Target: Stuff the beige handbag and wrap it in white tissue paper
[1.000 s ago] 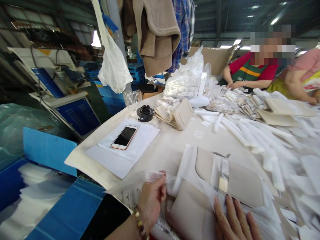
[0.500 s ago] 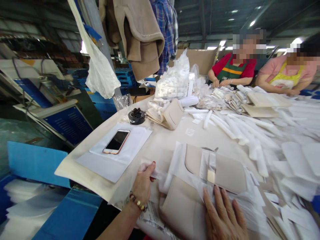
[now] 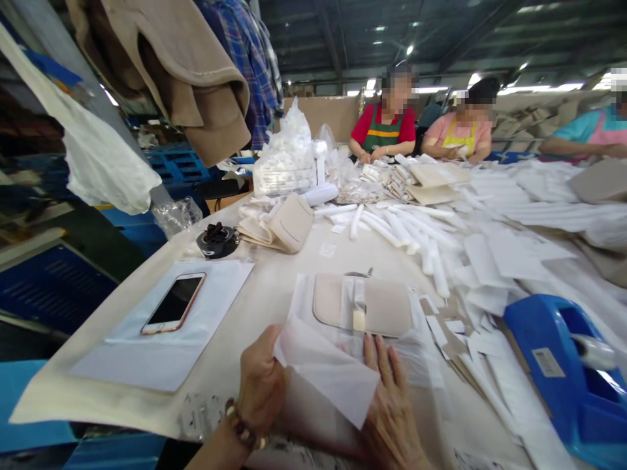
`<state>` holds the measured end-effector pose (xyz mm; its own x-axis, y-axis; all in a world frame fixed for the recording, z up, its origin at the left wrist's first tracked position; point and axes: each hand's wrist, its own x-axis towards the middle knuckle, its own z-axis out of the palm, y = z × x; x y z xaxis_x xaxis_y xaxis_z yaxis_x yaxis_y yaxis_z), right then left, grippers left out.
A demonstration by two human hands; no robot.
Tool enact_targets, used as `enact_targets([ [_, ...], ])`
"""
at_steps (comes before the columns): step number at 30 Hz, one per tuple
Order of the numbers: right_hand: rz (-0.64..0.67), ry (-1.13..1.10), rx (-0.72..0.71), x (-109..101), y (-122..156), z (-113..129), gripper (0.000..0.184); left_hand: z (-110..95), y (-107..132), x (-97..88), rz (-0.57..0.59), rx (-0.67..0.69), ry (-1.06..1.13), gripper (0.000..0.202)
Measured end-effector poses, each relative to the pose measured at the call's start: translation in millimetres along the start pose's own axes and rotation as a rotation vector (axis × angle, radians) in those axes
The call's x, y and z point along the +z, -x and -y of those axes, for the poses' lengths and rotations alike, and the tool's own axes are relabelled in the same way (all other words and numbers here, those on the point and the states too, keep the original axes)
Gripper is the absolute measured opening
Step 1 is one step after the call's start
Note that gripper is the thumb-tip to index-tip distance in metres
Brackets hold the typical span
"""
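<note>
A beige handbag (image 3: 386,303) lies on white tissue paper near the table's front, with a translucent strip and a pale tab over its middle. My left hand (image 3: 264,378) is closed on the edge of a thin white paper sheet (image 3: 328,372), which is lifted and folded over the bag's lower part. My right hand (image 3: 392,405) lies flat with fingers stretched, fingertips beside the pale tab. A corner of the sheet covers part of this hand. Most of the bag's near part is hidden beneath the sheet.
A phone (image 3: 175,301) rests on white sheets at left. Behind are a black tape roll (image 3: 217,241) and a beige bag piece (image 3: 289,225). White paper rolls (image 3: 392,228) and a blue tape dispenser (image 3: 543,378) are at right. Co-workers (image 3: 386,130) sit across the table.
My left hand has drawn the white sheet rightward over the bag's near part. My right hand still lies flat by the tab. The view has swung right, bringing the blue dispenser into sight.
</note>
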<state>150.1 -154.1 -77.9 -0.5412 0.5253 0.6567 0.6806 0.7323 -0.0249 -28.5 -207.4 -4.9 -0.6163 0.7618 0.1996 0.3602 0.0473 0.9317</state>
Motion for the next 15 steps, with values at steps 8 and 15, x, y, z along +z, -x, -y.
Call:
enact_targets([
  [8, -0.062, -0.092, -0.066, 8, -6, 8, 0.04, 8, 6, 5.3, -0.066, -0.11, 0.133, 0.02],
  [15, -0.066, -0.191, -0.029, 12, -12, 15, 0.044, 14, 8, 8.9, -0.08, -0.077, 0.048, 0.023],
])
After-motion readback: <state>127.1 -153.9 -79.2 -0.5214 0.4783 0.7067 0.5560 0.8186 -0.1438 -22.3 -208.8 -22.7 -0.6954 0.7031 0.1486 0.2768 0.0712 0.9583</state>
